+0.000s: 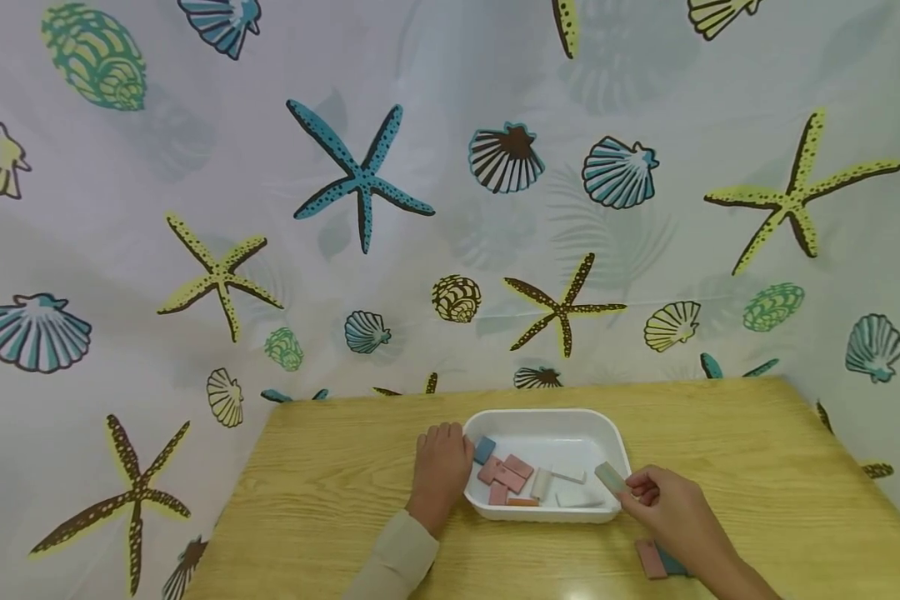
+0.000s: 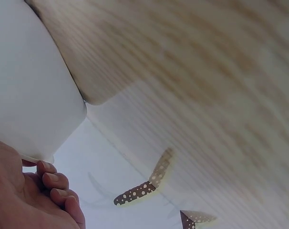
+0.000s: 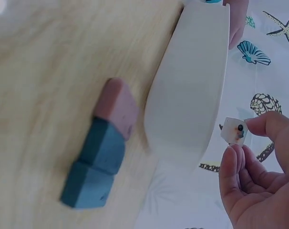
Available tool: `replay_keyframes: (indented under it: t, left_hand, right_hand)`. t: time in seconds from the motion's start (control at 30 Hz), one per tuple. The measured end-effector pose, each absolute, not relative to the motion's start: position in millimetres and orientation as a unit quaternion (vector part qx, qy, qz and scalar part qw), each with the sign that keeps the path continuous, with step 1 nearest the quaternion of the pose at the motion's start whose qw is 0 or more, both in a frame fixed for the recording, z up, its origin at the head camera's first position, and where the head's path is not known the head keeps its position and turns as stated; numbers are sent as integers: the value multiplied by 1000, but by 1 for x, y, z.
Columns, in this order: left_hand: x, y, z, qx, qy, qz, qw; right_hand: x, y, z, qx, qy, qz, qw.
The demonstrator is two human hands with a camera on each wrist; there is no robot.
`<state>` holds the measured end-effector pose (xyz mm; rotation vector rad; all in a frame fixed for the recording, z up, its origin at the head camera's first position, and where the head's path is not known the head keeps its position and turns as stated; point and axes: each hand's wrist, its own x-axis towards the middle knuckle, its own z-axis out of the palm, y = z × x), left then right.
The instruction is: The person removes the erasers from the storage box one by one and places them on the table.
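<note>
A white plastic tray stands on the table, with pink erasers, a blue eraser and several pale ones lying in it. The left hand holds the tray's left rim, its fingers curled at the edge in the left wrist view. Over the tray's right rim, the right hand pinches a pale grey-green eraser between thumb and fingers. Its whitish end, with a dark smudge, faces the right wrist camera.
Right of the tray, a pink eraser and two blue erasers lie in a row on the wooden table, partly under the right forearm in the head view. A curtain with shells and starfish hangs behind and at both sides.
</note>
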<state>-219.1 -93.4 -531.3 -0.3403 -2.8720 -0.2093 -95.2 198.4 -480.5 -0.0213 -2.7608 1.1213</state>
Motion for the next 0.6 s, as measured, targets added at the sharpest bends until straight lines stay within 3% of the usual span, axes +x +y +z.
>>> replay_keyframes:
  t: [0.27,0.6]
  left_hand:
    - [-220,-95,-530,-117,-983,-76,118]
    - [-221,-97,-533,-113,-983,-77,124]
  right_hand:
    - [-70,221,-487,-87,-928,362,16]
    - [-45,247,-501,-122,-932,341,-22]
